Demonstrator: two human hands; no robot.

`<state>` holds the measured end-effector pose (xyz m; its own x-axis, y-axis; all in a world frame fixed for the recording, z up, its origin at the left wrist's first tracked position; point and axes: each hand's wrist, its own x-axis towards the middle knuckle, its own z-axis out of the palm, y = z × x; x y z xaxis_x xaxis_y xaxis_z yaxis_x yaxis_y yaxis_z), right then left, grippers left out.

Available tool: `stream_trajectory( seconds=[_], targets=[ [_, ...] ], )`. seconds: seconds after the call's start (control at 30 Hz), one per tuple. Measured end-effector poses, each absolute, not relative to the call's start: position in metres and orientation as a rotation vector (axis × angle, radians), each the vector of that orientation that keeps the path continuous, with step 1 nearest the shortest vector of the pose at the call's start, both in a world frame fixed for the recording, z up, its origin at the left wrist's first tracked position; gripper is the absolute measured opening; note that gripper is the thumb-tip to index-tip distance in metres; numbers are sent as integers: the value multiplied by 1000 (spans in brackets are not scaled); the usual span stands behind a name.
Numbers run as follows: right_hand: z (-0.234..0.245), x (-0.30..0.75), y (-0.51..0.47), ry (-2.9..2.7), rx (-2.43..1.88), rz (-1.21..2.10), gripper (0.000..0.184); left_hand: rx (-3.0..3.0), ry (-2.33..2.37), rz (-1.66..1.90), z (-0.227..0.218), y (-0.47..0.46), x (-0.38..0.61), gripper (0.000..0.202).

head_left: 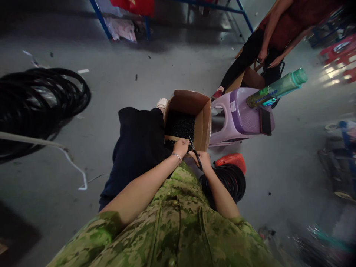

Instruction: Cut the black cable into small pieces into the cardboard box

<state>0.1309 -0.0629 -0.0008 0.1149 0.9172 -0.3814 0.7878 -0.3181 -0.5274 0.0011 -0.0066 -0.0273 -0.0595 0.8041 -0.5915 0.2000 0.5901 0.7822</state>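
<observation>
My right hand (204, 159) is closed round the handles of black scissors (195, 152), whose blades point up toward a cardboard box (202, 122). My left hand (181, 147) is pinched shut just left of the blades, holding something small and dark that I cannot make out. The box stands on the floor before my knees and holds many small black pieces (180, 126). A coil of black tubing (228, 180) lies on the floor under my right forearm.
A purple plastic stool (241, 116) lies beside the box with a green bottle (278, 88) on it. Another person (267, 40) sits at the upper right. A big coil of black hose (39, 100) fills the left. A red object (232, 160) lies by the small coil.
</observation>
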Motion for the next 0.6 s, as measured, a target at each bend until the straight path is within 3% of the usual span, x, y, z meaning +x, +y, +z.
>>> stream_trajectory(
  seconds=[0.37,0.6],
  targets=[
    [-18,133,-71,-1712,-2183,1043,63,888,1656,573,-32,-6,0,26],
    [-25,136,-83,-1658,-2194,1375,59,786,1560,651,-16,-6,1,21]
  ],
)
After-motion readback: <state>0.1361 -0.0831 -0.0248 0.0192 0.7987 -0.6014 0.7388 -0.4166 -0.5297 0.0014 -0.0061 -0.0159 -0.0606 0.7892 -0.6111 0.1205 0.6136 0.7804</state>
